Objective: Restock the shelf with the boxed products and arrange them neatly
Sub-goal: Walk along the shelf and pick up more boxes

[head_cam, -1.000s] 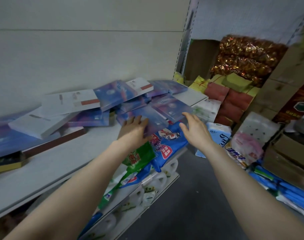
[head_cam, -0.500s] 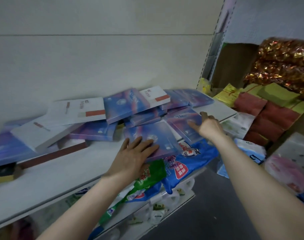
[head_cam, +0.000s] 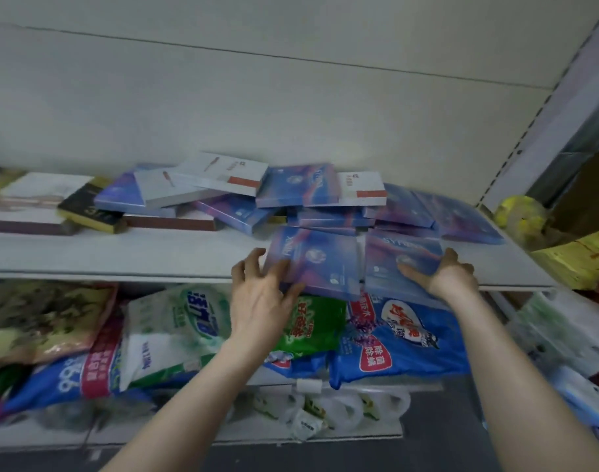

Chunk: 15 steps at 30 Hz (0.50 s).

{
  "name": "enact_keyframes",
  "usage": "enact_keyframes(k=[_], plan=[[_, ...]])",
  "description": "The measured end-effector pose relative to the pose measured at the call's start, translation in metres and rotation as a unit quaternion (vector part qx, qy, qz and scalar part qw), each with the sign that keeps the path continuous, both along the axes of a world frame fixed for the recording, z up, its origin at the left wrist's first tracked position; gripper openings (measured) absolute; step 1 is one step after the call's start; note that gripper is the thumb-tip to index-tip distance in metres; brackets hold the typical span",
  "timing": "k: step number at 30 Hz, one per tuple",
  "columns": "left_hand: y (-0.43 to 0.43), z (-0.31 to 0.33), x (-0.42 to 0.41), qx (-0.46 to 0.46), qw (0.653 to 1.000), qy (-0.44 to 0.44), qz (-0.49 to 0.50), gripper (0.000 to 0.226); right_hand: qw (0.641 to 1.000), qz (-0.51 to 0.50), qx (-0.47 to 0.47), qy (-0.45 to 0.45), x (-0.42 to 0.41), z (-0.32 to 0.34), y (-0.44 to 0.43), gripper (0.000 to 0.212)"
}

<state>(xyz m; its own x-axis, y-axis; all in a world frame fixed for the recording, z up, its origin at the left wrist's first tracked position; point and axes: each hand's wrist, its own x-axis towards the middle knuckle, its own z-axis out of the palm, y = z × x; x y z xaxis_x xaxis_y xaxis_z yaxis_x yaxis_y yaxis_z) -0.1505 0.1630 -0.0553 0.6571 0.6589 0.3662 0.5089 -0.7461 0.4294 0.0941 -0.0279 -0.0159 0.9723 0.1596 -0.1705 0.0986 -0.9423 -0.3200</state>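
A loose heap of flat blue-and-purple cardboard boxes [head_cam: 298, 185] and flat white cardboard boxes with an orange-red band [head_cam: 223, 173] lies tumbled on the white metal shelf [head_cam: 121, 253], against the pale back panel [head_cam: 291, 114]. At the heap's 6 o'clock, two more of the blue boxes lie side by side and overhang the shelf's front edge. The left hand [head_cam: 260, 301] is at 8 o'clock of the left blue box [head_cam: 320, 264], with its fingers spread wide and their tips at the box's left edge. Blur hides whether they pinch it. The right hand [head_cam: 444, 275] grips the right blue box [head_cam: 393, 264] from its 4 o'clock corner, with the thumb on top and the fingers curled round the right edge. Under the shelf, at the hands' 6 o'clock, lie a green plastic bag [head_cam: 311, 323] and a blue plastic bag [head_cam: 403, 342].
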Motion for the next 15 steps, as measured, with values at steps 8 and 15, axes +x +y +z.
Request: enact_keyframes(k=[8,15], plan=[[-0.043,0.009,0.001,-0.361,0.891,-0.214,0.174,0.083,0.968,-0.019,0.252,0.005,-0.033,-0.008,-0.018,0.102],[-0.047,0.009,0.03,-0.638,0.61,-0.441,0.163,0.057,0.922,0.083,0.376,-0.033,-0.068,-0.008,-0.042,0.036]])
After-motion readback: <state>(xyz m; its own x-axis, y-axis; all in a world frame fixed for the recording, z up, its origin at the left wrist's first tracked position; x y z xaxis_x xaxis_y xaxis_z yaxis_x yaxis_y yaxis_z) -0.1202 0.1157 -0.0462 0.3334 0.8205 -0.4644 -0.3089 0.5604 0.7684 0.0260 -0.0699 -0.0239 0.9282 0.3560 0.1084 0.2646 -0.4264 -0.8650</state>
